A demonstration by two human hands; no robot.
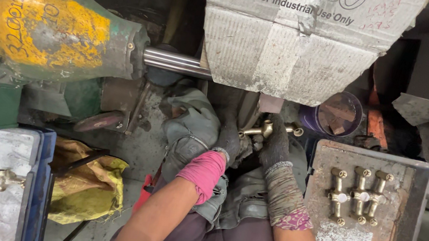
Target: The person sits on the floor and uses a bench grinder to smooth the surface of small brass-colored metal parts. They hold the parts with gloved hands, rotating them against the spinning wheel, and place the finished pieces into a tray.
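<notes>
A brass fitting (267,130) lies crosswise under the cardboard guard (293,40), long axis left to right. Both gloved hands clasp it: left hand (229,136) at its left end, right hand (276,146) nearer its middle. Three more fittings (355,193) sit in the tray (406,231) to the right.

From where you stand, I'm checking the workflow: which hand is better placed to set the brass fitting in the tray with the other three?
Right. The right hand already has a grip on the fitting, and the tray lies on that side; the left hand would have to cross over.
</notes>
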